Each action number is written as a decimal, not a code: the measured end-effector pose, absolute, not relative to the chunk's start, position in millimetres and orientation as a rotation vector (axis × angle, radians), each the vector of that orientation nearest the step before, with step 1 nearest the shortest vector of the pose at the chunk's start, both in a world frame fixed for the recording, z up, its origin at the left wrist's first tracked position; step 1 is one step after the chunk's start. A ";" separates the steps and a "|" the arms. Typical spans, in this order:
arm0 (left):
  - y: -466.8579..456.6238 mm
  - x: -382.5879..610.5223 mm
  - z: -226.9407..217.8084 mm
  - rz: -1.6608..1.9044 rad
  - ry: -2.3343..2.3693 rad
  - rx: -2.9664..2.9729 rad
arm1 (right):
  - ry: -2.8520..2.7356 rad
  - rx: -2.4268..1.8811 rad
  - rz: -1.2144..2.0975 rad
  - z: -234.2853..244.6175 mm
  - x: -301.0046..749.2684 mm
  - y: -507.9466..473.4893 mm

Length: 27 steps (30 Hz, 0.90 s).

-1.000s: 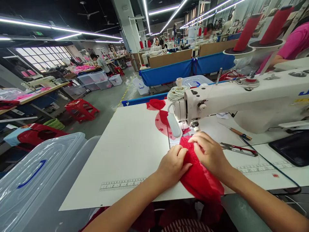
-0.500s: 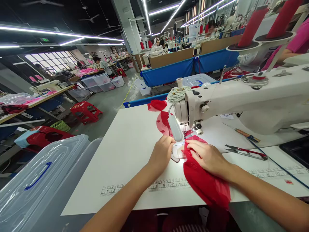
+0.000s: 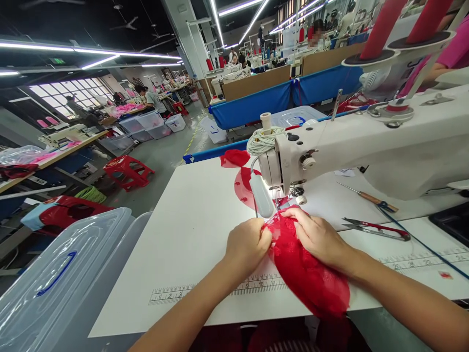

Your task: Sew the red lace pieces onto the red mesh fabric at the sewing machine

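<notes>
Red sheer lace fabric (image 3: 298,261) lies before the sewing machine (image 3: 330,142) and hangs over the table's front edge. My left hand (image 3: 249,244) is closed, pinching the left edge of this fabric just in front of the needle area. On the fabric's right side, my right hand (image 3: 317,237) has its fingers bent over the cloth, holding it close to the presser foot; its thumb tip is partly hidden. A pale lamp (image 3: 262,195) by the machine head partly blocks the needle. More red sheer pieces (image 3: 245,188) lie behind the lamp.
Thread snips (image 3: 377,229) and a wooden-handled awl (image 3: 368,198) lie right of my right hand. A printed ruler (image 3: 176,293) runs along the white tabletop (image 3: 157,249). Left of the table stands a lidded plastic bin (image 3: 69,264). Red thread cones (image 3: 384,29) rise behind the machine.
My left hand has moved slightly toward me and now grips the fabric's edge. The fabric is drawn left, covering the plate below the needle. My right hand stays nearly in place on it.
</notes>
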<state>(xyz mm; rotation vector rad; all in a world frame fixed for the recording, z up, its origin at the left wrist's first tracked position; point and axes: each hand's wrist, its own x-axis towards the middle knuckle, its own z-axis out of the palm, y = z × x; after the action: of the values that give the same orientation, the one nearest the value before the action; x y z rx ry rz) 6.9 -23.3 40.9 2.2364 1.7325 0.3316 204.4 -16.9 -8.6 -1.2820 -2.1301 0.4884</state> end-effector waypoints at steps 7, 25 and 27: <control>-8.4 8.7 37.8 0.631 1.647 2.534 | -2.231 -1.147 0.330 -19.1 200.0 -17.0; -20.7 9.6 8.7 0.632 1.106 2.619 | -2.362 -1.177 0.056 -10.8 205.7 -19.6; -19.9 9.5 6.8 0.639 1.117 2.677 | -2.362 -1.181 0.028 -10.7 205.1 -20.0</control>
<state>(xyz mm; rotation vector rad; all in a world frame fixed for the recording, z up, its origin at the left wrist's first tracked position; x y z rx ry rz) 9.5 -19.9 6.8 2.6766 1.1169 0.6388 205.1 -20.0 -10.7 -1.1814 -2.3620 0.0279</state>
